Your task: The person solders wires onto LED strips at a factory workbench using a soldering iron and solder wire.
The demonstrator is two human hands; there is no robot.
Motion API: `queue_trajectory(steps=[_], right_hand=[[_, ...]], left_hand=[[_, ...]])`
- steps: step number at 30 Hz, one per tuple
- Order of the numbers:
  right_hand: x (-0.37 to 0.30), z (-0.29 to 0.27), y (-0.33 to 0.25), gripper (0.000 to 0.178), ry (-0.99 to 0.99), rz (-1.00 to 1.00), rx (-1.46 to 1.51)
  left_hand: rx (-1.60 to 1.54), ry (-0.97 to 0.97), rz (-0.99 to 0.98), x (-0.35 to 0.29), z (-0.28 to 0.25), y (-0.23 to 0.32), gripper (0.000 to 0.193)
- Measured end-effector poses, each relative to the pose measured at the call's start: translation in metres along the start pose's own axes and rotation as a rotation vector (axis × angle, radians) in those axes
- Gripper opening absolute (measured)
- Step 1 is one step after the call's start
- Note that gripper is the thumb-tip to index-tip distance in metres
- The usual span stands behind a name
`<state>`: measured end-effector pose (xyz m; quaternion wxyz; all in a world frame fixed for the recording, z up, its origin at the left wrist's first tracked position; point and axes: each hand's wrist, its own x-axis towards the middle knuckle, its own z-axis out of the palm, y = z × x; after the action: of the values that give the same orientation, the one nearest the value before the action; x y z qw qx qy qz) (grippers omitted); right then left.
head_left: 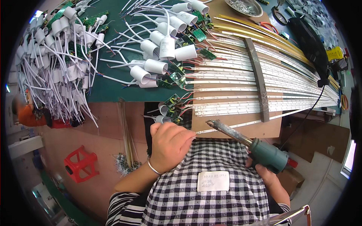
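My left hand [169,141] is closed, its fingertips pressed together at the near end of an LED strip [233,125]. What they pinch is too small to make out. In my right hand [266,174] is a green-bodied soldering iron [269,154], its dark tip raised over the same strip and pointing to the far left. Just beyond my left hand lies a small circuit board [172,113] with red and white wires. A white lamp cap [163,119] sits beside it. More LED strips [226,107] lie side by side on a brown cardboard sheet [241,132].
A dark metal bar [256,79] lies across the strips. White lamp caps [154,66] with cables crowd the green table [132,96], with a larger heap [56,67] at far left. A metal bowl [245,6] stands at the back. A red stool [81,164] is on the floor.
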<state>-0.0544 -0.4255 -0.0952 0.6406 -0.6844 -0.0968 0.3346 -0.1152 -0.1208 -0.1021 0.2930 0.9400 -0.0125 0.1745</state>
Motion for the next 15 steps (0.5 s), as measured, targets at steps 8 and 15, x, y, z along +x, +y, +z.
queue_trajectory(steps=[8,15], right_hand=[[0.009,-0.004,-0.007,0.031,-0.097,-0.112,-0.12],[0.009,-0.014,0.0,0.025,-0.156,-0.227,-0.342]], left_hand=[[-0.131,-0.057,-0.159,-0.001,0.007,-0.003,0.011],[0.03,-0.062,-0.059,0.005,0.005,-0.001,0.012]])
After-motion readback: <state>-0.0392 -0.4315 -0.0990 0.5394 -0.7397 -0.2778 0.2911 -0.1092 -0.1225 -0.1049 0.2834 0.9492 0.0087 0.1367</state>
